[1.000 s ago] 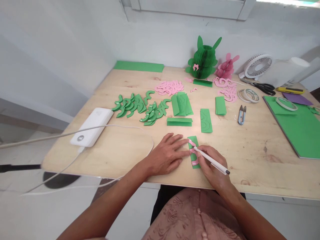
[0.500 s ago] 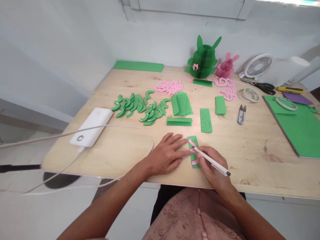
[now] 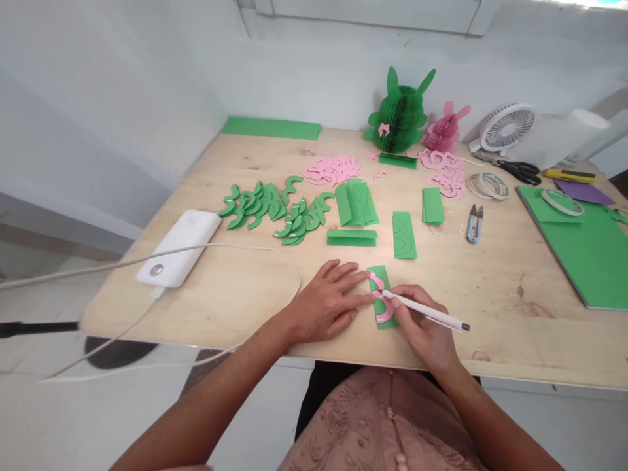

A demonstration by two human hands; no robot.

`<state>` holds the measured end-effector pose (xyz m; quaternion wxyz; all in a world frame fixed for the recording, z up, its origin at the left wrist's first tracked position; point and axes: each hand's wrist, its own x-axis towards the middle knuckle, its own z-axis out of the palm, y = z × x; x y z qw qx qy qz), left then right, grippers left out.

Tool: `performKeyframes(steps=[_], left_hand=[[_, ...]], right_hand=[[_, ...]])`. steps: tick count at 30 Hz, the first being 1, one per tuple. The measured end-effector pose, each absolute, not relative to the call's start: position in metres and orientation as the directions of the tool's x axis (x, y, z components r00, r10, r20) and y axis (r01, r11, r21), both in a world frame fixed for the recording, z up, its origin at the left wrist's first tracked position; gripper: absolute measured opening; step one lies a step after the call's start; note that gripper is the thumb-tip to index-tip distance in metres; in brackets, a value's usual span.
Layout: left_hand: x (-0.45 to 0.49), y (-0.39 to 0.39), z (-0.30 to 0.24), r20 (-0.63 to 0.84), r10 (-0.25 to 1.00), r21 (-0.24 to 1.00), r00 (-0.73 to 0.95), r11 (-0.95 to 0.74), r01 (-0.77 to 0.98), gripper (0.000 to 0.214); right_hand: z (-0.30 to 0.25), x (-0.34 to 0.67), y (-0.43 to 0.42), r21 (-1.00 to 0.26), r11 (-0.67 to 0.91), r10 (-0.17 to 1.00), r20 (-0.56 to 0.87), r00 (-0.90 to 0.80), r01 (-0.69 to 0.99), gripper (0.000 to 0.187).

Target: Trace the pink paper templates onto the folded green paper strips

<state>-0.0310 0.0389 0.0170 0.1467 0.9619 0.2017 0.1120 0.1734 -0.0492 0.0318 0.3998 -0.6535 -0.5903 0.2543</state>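
A green paper strip [image 3: 387,325] lies near the table's front edge with a pink curved paper template [image 3: 389,309] on top. My left hand [image 3: 331,304] rests flat, fingers spread, its fingertips on the template's left side. Between the fingers of my right hand [image 3: 429,330] is a white pen [image 3: 426,309], its tip touching the template's edge near the middle. Beyond the strip lies another green strip [image 3: 404,235] with curved outlines drawn on it. Folded green papers [image 3: 356,203] and one folded green strip [image 3: 352,238] are farther left.
Cut green curved pieces [image 3: 299,222] and pink pieces [image 3: 331,171] lie in piles. A power bank [image 3: 179,248] with a cable is at left. Thread snips [image 3: 474,224], tape rolls [image 3: 493,186], scissors [image 3: 520,170] and a fan [image 3: 507,129] stand or lie at right. Honeycomb paper figures [image 3: 402,118] are behind.
The pen has tilted lower, its back end swinging to the right, and my right hand has shifted slightly right. More of the pink template shows. My left hand stays in place.
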Motion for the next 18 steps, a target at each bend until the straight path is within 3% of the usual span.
performKeyframes(steps=[18], left_hand=[[-0.031, 0.039, 0.015, 0.156, 0.418, 0.327, 0.895, -0.877, 0.353, 0.042]], right_hand=[[0.029, 0.171, -0.037, -0.874, -0.044, 0.988, 0.033, 0.149, 0.485, 0.014]])
